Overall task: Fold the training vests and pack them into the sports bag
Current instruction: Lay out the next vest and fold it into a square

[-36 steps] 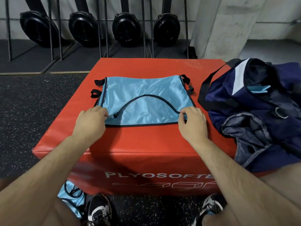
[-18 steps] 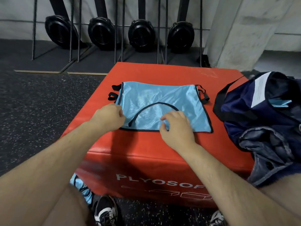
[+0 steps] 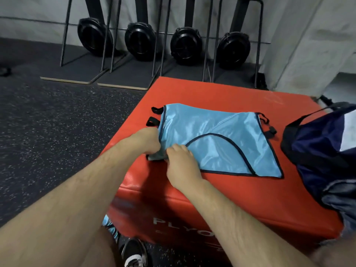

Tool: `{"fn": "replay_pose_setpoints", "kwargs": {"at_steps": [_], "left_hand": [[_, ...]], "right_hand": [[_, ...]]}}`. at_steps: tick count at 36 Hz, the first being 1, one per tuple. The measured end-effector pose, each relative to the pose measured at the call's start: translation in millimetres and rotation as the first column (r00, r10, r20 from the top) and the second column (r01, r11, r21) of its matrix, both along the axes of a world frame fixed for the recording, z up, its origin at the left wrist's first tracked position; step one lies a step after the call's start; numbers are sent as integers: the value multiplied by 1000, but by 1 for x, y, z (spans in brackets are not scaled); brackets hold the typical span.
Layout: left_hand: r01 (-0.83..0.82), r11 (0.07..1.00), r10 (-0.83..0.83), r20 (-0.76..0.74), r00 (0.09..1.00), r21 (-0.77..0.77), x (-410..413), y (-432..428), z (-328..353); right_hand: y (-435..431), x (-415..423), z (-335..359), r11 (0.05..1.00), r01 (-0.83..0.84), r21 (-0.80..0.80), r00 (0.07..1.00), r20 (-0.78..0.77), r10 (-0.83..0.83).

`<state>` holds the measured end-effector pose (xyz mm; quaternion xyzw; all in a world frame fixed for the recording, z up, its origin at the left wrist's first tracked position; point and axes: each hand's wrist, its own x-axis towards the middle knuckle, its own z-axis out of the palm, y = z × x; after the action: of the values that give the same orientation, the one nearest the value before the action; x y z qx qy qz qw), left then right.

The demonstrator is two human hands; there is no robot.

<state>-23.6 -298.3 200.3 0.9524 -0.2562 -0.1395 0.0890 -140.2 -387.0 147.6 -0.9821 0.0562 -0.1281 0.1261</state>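
Note:
A light blue training vest (image 3: 215, 139) with black trim lies folded flat on the red plyo box (image 3: 221, 93). My left hand (image 3: 145, 140) grips the vest's near left edge, fingers curled under the cloth. My right hand (image 3: 182, 164) sits right beside it and pinches the same near left corner, which is bunched up. The navy sports bag (image 3: 319, 151) stands open on the box's right side, its inside mostly out of frame. Another light blue vest (image 3: 110, 227) shows on the floor by my left leg.
Several black weight plates (image 3: 185, 47) lean in a metal rack against the back wall. Speckled rubber floor (image 3: 48, 132) spreads to the left. A grey concrete pillar (image 3: 300, 41) rises at the back right. My shoe (image 3: 133, 253) is below the box front.
My right hand slid left along the vest's near edge, from the right corner to the left corner beside my left hand. The view swung left, and the corner is now bunched.

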Motion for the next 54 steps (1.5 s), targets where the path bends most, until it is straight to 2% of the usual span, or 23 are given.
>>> {"fn": "replay_pose_setpoints", "kwargs": {"at_steps": [3, 6, 8, 11, 16, 21, 23, 26, 31, 34, 39, 43, 47, 51, 54], "left_hand": [[-66, 997, 64, -41, 997, -32, 6, 9, 3], [-91, 992, 97, 74, 992, -90, 15, 12, 6], [-124, 991, 131, 143, 981, -57, 23, 12, 2], [-177, 984, 176, 170, 970, -8, 34, 9, -9], [-238, 967, 243, 46, 969, -89, 48, -4, -22], [-250, 944, 257, 3, 966, -216, 55, -24, -26], [-293, 899, 289, -61, 955, -326, 61, -29, -25], [-349, 775, 280, -210, 937, -527, 70, -31, -25], [-390, 631, 244, -305, 920, -670, 78, -38, -20], [-486, 585, 298, -386, 873, -649, 83, -40, -21], [-480, 576, 324, -354, 877, -661, 92, -36, -27], [-502, 568, 369, -344, 864, -652, 92, -36, -27], [-639, 541, 471, -433, 769, -547, 94, -37, -15], [-552, 650, 442, -330, 834, -523, 92, -33, -16], [-506, 662, 364, -352, 862, -553, 90, -28, -20]], "right_hand": [[5, -22, 0, 999, -45, 26, 999, -12, 45], [8, -40, 1, 996, -64, 66, 998, -17, 65], [11, -40, 3, 996, -54, 76, 999, 8, 53], [17, -27, 5, 997, -59, 56, 997, 44, 56], [28, -16, -9, 1000, -26, 17, 999, 44, 25], [27, -18, -16, 999, -28, 30, 995, 96, 25], [26, -18, -17, 998, -28, 51, 994, 107, 22], [26, -19, -20, 998, -30, 49, 992, 123, 24], [26, -17, -25, 1000, -15, 23, 987, 159, 12], [25, -16, -25, 999, -16, 37, 989, 145, 10], [26, -16, -20, 998, 3, 67, 997, 72, -8], [26, -17, -16, 998, -41, 39, 994, 107, 36], [28, -16, -14, 999, -53, -8, 994, 99, 54], [32, -12, -12, 995, -30, -92, 993, 111, 40], [36, -7, -8, 998, 13, -66, 999, 43, -10]]}}
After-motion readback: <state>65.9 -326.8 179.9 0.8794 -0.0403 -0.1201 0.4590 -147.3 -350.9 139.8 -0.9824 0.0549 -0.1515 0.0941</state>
